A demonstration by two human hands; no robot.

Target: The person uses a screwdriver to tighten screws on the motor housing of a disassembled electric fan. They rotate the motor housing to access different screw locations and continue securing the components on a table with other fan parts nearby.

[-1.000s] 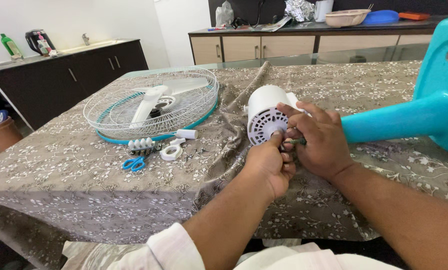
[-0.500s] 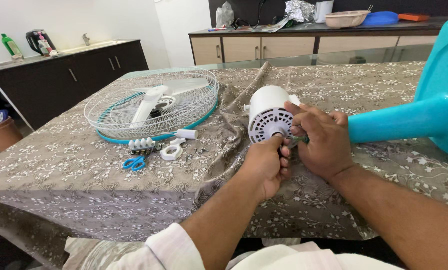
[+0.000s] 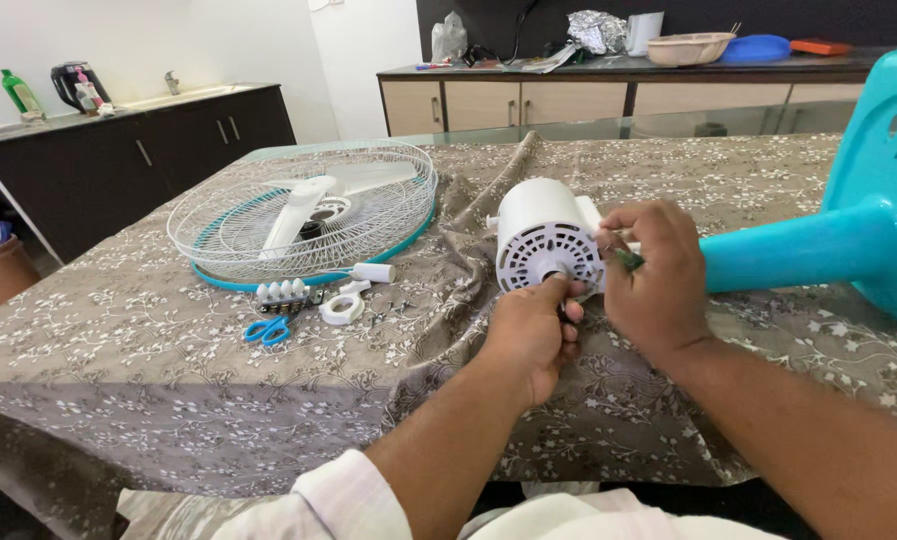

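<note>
Right hand (image 3: 658, 275) covers the join between the white motor housing (image 3: 546, 240) and the turquoise fan stand (image 3: 818, 250); how they meet cannot be told. A small green-tipped item shows at its fingers, the rest buried in the grip.

Left hand (image 3: 533, 335) hides the housing's lower front edge; whatever it pinches there is too small to make out.

Right of the housing, the stand's base runs off the frame edge.

Left of the housing, tiny loose bits beside the blue scissors (image 3: 268, 328) are too small to identify.

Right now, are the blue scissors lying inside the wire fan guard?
No, the blue scissors lie on the tablecloth in front of the wire fan guard, outside its rim.
</note>
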